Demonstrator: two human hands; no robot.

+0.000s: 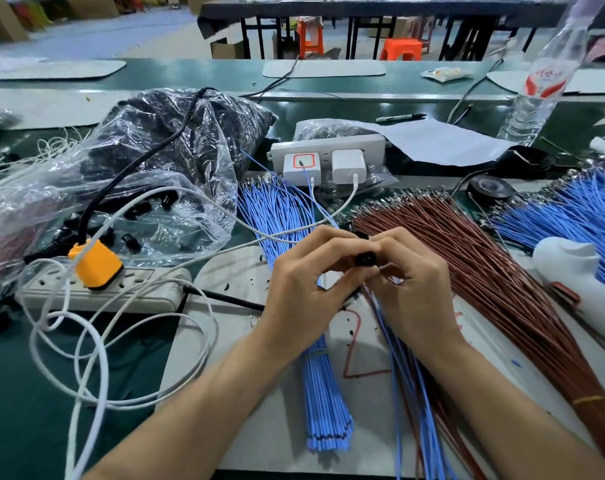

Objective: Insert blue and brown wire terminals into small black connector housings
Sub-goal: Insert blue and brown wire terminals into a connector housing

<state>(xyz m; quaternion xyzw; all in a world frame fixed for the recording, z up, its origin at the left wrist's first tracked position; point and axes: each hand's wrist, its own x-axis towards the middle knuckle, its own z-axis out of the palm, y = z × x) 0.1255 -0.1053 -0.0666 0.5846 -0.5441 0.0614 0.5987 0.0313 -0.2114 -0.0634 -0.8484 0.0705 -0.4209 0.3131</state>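
Of the person only two arms show, both bare from the picture's edge to the fingertips. The left forearm [197,403] enters from about 7 o'clock, long and slender, and ends in the left hand [304,289] near the centre. The right forearm [495,403] enters from about 5 o'clock and ends in the right hand [412,282], at 3 o'clock of the left. Knuckles and faint tendon lines mark the backs of both hands — the nails are too small to judge.

Nothing legible; red label print on the water bottle [533,98] is blurred
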